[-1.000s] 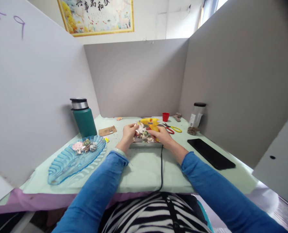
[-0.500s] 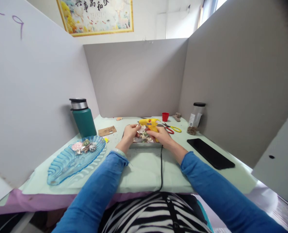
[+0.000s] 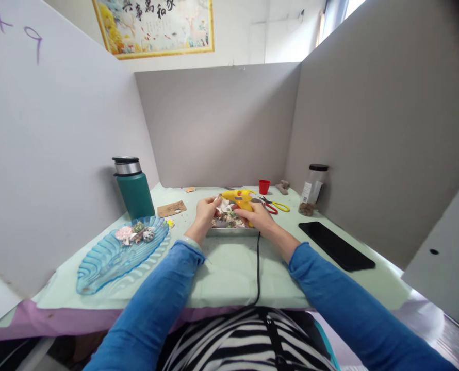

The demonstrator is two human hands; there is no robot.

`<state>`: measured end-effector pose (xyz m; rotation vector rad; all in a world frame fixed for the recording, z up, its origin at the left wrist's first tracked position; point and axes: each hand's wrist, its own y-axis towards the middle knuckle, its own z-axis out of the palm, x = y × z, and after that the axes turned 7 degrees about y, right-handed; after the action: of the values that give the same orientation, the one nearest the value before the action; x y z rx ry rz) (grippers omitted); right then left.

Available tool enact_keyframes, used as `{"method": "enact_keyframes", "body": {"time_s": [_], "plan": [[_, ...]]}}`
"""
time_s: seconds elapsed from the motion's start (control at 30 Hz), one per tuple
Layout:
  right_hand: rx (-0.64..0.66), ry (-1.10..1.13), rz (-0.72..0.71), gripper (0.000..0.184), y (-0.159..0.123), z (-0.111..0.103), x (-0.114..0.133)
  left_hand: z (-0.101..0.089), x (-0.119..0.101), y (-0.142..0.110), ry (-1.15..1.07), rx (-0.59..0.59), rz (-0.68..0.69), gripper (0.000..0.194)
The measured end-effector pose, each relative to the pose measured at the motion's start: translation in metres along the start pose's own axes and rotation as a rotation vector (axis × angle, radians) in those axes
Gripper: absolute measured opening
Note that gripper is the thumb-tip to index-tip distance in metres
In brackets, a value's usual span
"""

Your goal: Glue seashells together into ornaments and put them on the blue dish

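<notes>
Over the tray (image 3: 231,232), the right hand (image 3: 261,216) is wrapping its grip round the yellow glue gun (image 3: 238,195); the left hand (image 3: 206,214) is apparently pinching a pale piece (image 3: 225,204) near its nozzle. Glue is probably being applied; the next move is likely calling for steadying the piece.

Room between sleeves (image 3: 148,304); glue-gun cable (image 3: 258,273) crosses, tray (image 3: 229,232) blocks beyond.
</notes>
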<state>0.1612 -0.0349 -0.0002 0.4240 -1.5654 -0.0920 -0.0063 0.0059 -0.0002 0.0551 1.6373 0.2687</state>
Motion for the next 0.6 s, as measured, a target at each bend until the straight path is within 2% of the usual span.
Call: {"method": "enact_keyframes", "body": {"time_s": [0.4,0.6], "plan": [[-0.01,0.032,-0.01,0.031,0.002,0.0001,-0.003,0.0008,-0.0008,0.0006,-0.002,-0.038,0.017,0.022],[-0.042,0.056,-0.006,0.029,0.0033,-0.0003,-0.0039,0.0004,-0.004,0.0,-0.046,-0.054,-0.019,0.018]]}}
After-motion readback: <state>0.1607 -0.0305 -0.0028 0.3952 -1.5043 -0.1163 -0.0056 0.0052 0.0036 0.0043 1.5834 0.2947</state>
